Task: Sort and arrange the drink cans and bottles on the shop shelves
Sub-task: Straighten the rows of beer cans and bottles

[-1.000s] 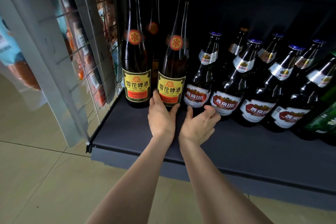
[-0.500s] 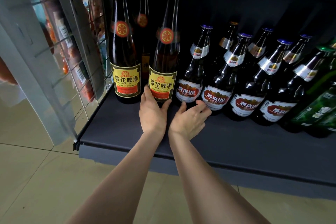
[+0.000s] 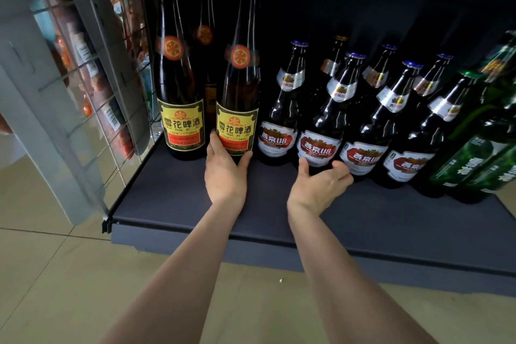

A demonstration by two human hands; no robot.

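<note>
- Yellow label on the tall bottle (image 3: 237,131) held by the left hand (image 3: 225,173): "雪花啤酒", "XUE HUA PI JIU".
- Tall bottle (image 3: 181,126) left of that grip: same label.
- Short bottle (image 3: 318,148) at the right hand (image 3: 318,190): "燕京U8".

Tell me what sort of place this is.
Most likely a shop's drinks aisle. Labelled beer bottles stand in rows on a dark shelf: tall yellow-label bottles, U8 bottles and green bottles. A wire rack of packaged goods hangs alongside.
</note>
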